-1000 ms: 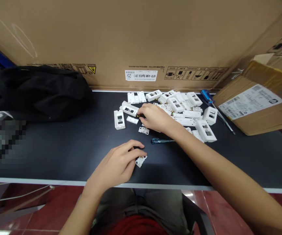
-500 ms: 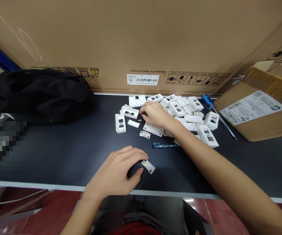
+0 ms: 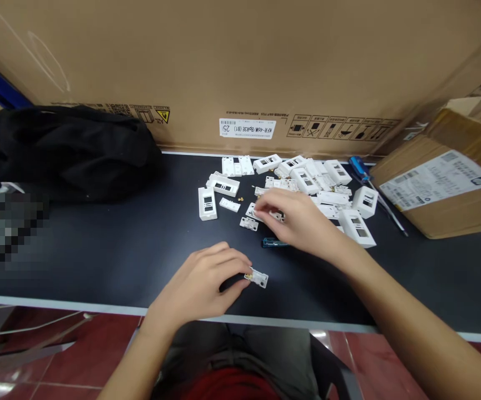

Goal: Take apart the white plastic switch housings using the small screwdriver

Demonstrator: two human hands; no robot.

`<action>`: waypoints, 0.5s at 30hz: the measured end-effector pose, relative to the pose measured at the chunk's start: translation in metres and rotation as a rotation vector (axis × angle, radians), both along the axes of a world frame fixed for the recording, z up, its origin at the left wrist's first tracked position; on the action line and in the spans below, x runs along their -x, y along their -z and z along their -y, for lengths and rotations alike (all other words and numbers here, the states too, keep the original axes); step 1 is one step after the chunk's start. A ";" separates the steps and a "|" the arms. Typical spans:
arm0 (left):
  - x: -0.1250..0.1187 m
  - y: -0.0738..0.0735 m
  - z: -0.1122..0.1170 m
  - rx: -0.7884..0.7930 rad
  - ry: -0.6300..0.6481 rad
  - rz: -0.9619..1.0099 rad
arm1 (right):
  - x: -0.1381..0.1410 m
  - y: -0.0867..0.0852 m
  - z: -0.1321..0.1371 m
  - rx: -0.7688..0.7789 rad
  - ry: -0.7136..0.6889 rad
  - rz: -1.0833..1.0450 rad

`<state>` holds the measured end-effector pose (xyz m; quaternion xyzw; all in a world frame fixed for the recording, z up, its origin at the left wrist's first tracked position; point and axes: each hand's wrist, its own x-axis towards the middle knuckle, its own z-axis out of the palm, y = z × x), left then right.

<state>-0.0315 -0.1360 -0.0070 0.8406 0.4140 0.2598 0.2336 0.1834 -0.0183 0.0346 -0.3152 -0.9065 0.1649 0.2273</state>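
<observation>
My left hand [image 3: 204,283] pinches one end of a small white plastic switch base [image 3: 259,278] between thumb and fingertips, near the table's front edge. Brass-coloured metal shows at the held end. My right hand [image 3: 296,219] is above the near side of a pile of white plastic parts, thumb and fingers closed together; what they hold, if anything, is too small to make out. Below it lies a screwdriver with a translucent blue handle [image 3: 271,243], partly hidden by the hand. Tiny brass pieces [image 3: 241,199] lie left of the pile, beside a white strip [image 3: 229,205].
White housings with window openings [image 3: 357,228] lie around the pile. A long blue-handled screwdriver [image 3: 361,168] rests by an open cardboard box [image 3: 436,183] at right. Black cloth [image 3: 65,155] covers the back left. A large carton [image 3: 240,66] stands behind the black table [image 3: 119,244].
My right hand has drawn back from the brass pieces, toward me and rightward, uncovering parts of the pile. My left fingers have closed on the switch base, which has turned slightly.
</observation>
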 end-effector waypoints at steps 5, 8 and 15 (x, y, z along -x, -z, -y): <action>0.000 0.000 -0.001 -0.037 0.033 -0.006 | -0.037 0.008 0.065 0.205 0.027 -0.104; 0.000 0.000 -0.001 -0.040 0.036 -0.028 | -0.046 0.021 0.085 0.300 0.029 -0.117; -0.001 -0.001 0.000 -0.046 0.051 -0.045 | -0.036 0.031 0.092 0.306 0.006 -0.194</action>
